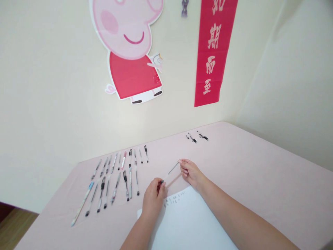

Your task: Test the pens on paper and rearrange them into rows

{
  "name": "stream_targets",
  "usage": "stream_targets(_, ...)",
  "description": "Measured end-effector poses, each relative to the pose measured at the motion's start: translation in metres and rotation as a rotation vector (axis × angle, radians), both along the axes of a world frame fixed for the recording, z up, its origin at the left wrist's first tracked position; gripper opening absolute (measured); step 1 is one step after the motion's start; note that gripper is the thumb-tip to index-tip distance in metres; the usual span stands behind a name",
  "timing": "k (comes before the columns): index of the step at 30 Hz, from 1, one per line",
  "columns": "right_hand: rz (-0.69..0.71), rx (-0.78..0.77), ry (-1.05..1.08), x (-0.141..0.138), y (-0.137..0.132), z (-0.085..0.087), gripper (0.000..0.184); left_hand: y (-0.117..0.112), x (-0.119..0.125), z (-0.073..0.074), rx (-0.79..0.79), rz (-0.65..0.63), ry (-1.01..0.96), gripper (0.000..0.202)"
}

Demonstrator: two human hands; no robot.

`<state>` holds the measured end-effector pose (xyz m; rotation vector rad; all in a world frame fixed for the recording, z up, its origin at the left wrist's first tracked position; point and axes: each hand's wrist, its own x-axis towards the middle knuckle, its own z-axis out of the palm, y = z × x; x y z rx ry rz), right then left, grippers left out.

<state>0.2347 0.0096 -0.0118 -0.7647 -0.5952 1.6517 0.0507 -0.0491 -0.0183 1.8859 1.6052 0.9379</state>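
My left hand (154,195) and my right hand (191,172) hold a slim pen (172,169) between them, above the far edge of a white paper sheet (187,222). Its dark end is pinched in the fingers of my left hand. At the other, upper end, the fingertips of my right hand close on it. The pen slants up to the right, with a pale, see-through stretch near the left hand. Small dark handwritten marks (173,200) run along the top of the paper. My fingers partly cover both pen ends.
Two rows of pens lie on the pink table (260,180) at the left, including a blue-capped pen (82,205) and a pink-and-white pen (123,160). Several black pen pieces (192,138) lie toward the back right. The wall (177,118) borders the table's far edge.
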Motion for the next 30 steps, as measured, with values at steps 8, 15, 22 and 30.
stream_targets(8, 0.002, 0.011, -0.019, 0.0, -0.001, 0.003, 0.035, -0.001, 0.002, 0.003, 0.035, -0.015, 0.067, 0.025)
stream_targets(15, 0.068, 0.104, -0.147, -0.012, -0.011, 0.006, 0.034, -0.001, 0.004, 0.01, 0.128, -0.13, 0.005, 0.026)
stream_targets(22, 0.144, 0.157, -0.266, -0.018, -0.02, 0.009, 0.039, 0.008, 0.003, -0.001, 0.064, 0.0, -0.311, 0.013)
stream_targets(30, 0.233, 0.204, -0.488, -0.022, -0.021, 0.002, 0.048, 0.012, 0.003, 0.003, -0.293, 0.129, -1.088, 0.027)
